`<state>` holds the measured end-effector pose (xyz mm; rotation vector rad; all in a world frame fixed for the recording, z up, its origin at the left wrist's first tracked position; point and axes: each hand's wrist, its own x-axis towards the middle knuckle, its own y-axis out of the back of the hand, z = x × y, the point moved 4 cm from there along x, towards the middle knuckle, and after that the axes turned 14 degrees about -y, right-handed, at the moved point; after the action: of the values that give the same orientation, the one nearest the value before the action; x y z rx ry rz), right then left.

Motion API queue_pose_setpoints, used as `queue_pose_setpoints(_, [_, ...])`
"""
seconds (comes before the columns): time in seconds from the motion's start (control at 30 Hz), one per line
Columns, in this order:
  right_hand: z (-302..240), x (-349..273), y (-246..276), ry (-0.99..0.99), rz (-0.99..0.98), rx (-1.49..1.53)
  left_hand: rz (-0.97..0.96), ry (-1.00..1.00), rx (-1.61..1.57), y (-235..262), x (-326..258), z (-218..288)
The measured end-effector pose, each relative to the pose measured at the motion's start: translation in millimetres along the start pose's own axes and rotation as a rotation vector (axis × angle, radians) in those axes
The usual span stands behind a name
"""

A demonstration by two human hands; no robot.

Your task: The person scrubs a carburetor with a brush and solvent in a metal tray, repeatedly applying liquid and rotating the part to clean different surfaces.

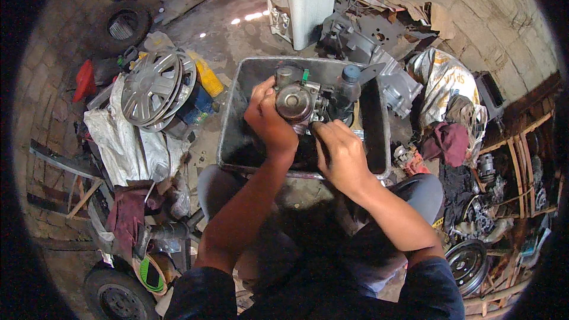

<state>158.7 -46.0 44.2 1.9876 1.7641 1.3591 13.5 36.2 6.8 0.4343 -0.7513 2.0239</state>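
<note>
A metal carburetor [296,102] with a round domed cover and a green tab on top is held up over a dark rectangular basin [232,120]. My left hand [268,112] is wrapped round the carburetor's left side. At its lower right edge my right hand [339,149] has its fingers pinched together against the body, beside a small spring. What those fingertips grip is hidden. Inside the basin, right of the carburetor, stands a dark bottle [348,92] with a blue cap. A brush-like tool with a pale wooden handle [357,115] lies next to the bottle.
Grey wheel covers [151,90] and a white sack [115,142] lie on the left. Beyond the basin stands a white plastic container [302,9]. A large metal casing [388,77] and a printed sack [441,77] are at right. Tyres [118,289] lie along the left side.
</note>
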Motion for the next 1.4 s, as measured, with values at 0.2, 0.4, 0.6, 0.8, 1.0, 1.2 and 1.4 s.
queue_pose_setpoints(0.2, [8, 3, 16, -0.127, -0.084, -0.006, -0.023, -0.039, 0.065, -3, -2, 3])
queue_pose_setpoints(0.4, [18, 2, 39, -0.179, -0.022, 0.095, 0.007, 0.24, -0.151, -2, 1, -2])
queue_pose_setpoints(0.6, [18, 4, 52, -0.195, 0.083, 0.214, 0.141, 0.688, -0.502, -3, 3, -1])
queue_pose_setpoints(0.8, [24, 3, 44, -0.256, 0.235, 0.341, 0.047, 0.848, -0.799, -10, 7, 14])
queue_pose_setpoints(1.0, [12, 5, 38, -0.117, 0.268, 0.262, -0.102, 0.736, -0.854, -14, 10, 25])
queue_pose_setpoints(1.2, [2, 10, 32, -0.039, 0.336, 0.219, -0.123, 0.853, -0.988, -23, 5, 28])
queue_pose_setpoints(1.4, [9, 10, 32, -0.177, 0.36, 0.219, -0.214, 0.894, -1.078, -23, -2, 30])
